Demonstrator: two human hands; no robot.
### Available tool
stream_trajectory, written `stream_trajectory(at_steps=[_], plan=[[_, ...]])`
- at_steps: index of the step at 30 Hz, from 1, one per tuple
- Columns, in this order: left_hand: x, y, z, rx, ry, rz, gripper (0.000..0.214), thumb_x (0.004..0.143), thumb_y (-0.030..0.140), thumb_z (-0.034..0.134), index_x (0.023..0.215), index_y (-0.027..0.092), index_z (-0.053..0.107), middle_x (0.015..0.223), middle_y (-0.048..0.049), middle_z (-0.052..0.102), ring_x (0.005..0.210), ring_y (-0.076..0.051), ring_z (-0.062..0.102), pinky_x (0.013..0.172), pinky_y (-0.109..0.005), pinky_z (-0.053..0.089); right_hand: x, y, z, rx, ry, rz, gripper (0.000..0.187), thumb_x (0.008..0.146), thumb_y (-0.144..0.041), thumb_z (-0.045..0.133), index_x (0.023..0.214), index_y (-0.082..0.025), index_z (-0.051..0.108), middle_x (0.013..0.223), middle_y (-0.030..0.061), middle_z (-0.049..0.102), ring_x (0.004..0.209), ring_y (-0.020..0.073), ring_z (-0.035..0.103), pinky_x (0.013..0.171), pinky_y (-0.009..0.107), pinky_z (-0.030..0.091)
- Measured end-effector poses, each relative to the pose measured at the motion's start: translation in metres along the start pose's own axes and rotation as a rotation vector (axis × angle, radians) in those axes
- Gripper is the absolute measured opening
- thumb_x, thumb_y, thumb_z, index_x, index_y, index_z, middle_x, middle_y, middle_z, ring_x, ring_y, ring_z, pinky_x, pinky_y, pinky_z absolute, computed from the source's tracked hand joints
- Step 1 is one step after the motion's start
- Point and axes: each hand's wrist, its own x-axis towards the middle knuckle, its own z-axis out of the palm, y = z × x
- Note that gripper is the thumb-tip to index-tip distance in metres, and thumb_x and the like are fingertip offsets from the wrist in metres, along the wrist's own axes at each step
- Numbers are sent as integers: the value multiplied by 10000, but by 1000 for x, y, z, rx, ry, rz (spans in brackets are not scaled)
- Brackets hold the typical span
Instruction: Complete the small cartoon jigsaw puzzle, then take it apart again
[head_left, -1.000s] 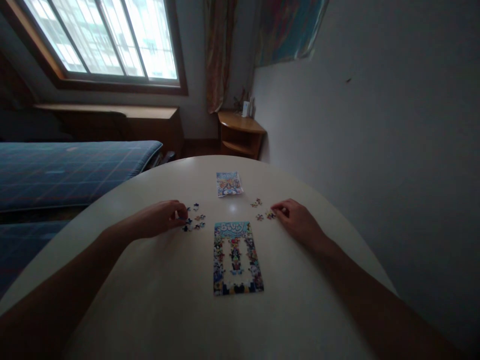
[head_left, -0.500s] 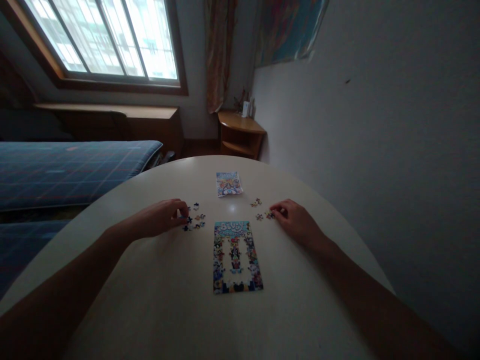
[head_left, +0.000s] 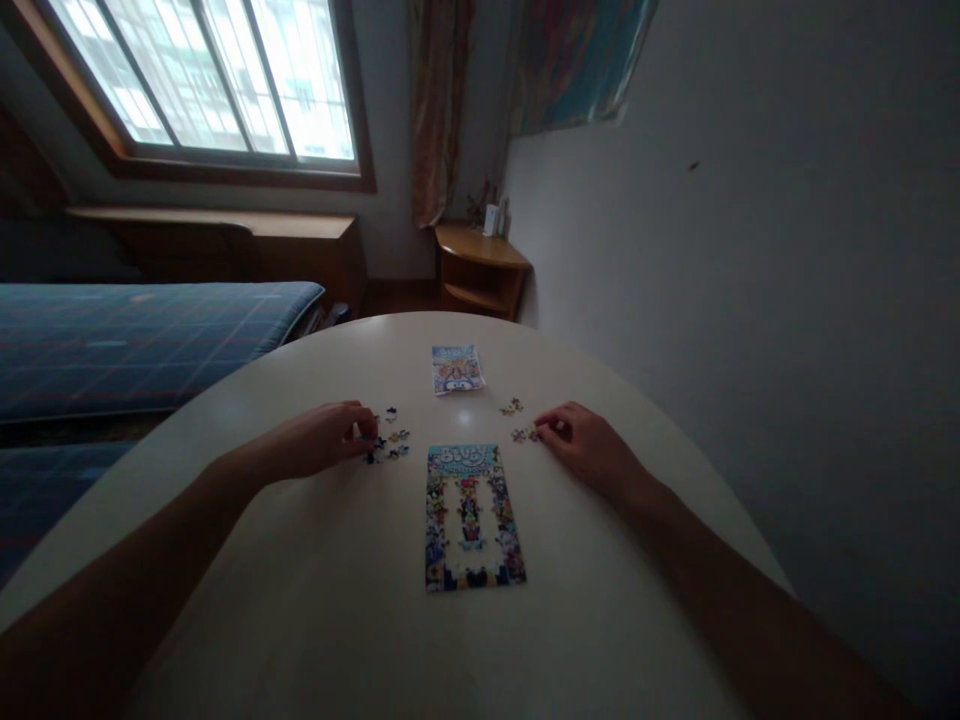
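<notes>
A partly filled jigsaw puzzle (head_left: 439, 510) lies flat in front of me, its frame and a middle column in place with two pale gaps beside that column. My left hand (head_left: 337, 438) rests left of it, thumb and fingers pinched at the edge of a cluster of loose puzzle pieces (head_left: 397, 452). A dark piece shows at those fingertips. On the other side, my right hand (head_left: 581, 435) pinches a small colourful puzzle piece (head_left: 533, 433) on the table, close against another loose piece (head_left: 518, 436). Further loose pieces (head_left: 512, 406) lie just beyond.
A small printed picture sheet (head_left: 457, 370) lies behind the puzzle on the round white table (head_left: 322, 600). A plaid mattress (head_left: 150, 345) is at the left, a wall (head_left: 750, 300) at the right. A corner shelf (head_left: 484, 245) stands beyond the table.
My right hand has shifted slightly left, bringing its piece up to the neighbouring one. My left hand has barely moved among its pieces.
</notes>
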Motion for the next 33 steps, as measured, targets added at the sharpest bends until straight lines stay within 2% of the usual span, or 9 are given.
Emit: stream_trajectory(at_steps=[18, 25, 33], plan=[[-1, 1, -6, -18, 30, -45, 249, 845, 418, 525, 904, 226, 670, 890, -42, 695, 801, -200, 634, 727, -297, 460, 0, 5, 2, 8, 4, -14, 158, 878, -217, 582, 957, -201, 717, 948, 68, 669, 825, 181, 620, 770, 316, 484], [0, 0, -9, -49, 63, -39, 283, 856, 410, 482, 965, 211, 650, 940, -56, 706, 814, -199, 641, 728, -297, 475, 0, 7, 3, 1, 3, -20, 170, 873, -174, 568, 964, -194, 711, 948, 69, 665, 819, 175, 619, 762, 306, 486], [-1, -1, -11, -6, 52, -79, 318, 789, 431, 533, 975, 212, 668, 902, -63, 700, 801, -221, 640, 698, -308, 467, 1, 11, 4, -6, 29, -31, 180, 872, -186, 555, 961, -203, 711, 930, 64, 670, 806, 176, 627, 764, 308, 490]])
